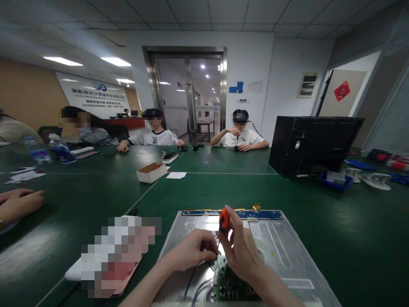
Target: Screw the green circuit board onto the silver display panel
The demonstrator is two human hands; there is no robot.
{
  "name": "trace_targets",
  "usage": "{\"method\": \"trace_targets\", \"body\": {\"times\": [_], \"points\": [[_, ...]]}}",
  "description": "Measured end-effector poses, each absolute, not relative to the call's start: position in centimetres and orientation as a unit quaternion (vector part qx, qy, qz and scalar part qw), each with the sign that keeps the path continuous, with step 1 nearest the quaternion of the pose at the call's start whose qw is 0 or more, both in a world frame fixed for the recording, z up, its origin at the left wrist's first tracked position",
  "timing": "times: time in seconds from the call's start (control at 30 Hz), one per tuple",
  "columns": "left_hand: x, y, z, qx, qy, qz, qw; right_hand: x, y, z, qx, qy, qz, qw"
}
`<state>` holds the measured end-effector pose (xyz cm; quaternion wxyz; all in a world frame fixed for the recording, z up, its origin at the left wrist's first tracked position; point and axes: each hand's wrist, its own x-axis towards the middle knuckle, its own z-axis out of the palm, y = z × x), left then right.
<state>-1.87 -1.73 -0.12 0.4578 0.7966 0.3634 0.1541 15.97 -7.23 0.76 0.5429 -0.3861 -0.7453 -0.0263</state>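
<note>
My right hand (pixel 243 247) grips a screwdriver (pixel 224 218) by its orange and black handle. The shaft points down at the edge of a green circuit board (pixel 222 281). Fingers of my left hand (pixel 194 251) are pinched together beside the shaft, at the board's upper left corner; what they hold, if anything, is hidden. The board sits on a silvery metal panel (pixel 287 238), partly covered by my right hand and forearm. A blue circuit strip (pixel 268 214) runs along the panel's far edge. Dark cables (pixel 201 290) lie to the left of the green board.
Left of the panel lie blurred white and pink flat items (pixel 118 256). Farther off stand a small cardboard box (pixel 151 172), a black monitor casing (pixel 316 145) and a blue tray (pixel 337 181). Several people sit around the green table (pixel 217 187); another person's hand (pixel 21 204) rests at the left.
</note>
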Motion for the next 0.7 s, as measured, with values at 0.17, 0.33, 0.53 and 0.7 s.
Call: {"method": "trace_targets", "body": {"times": [0.17, 0.33, 0.53, 0.7], "points": [[-1.9, -1.7, 0.0, 0.794, 0.358, 0.152, 0.467, 15.9, -7.1, 0.4, -0.385, -0.755, -0.036, 0.529], [-1.8, -1.7, 0.7, 0.795, 0.347, 0.148, 0.475, 16.2, -7.3, 0.9, -0.374, -0.767, -0.043, 0.520], [-1.8, -1.7, 0.6, 0.796, 0.341, 0.149, 0.478, 16.4, -7.4, 0.9, -0.370, -0.774, -0.002, 0.514], [-1.7, -1.9, 0.6, 0.796, 0.334, 0.158, 0.480, 16.4, -7.2, 0.7, -0.384, -0.765, 0.007, 0.516]]}}
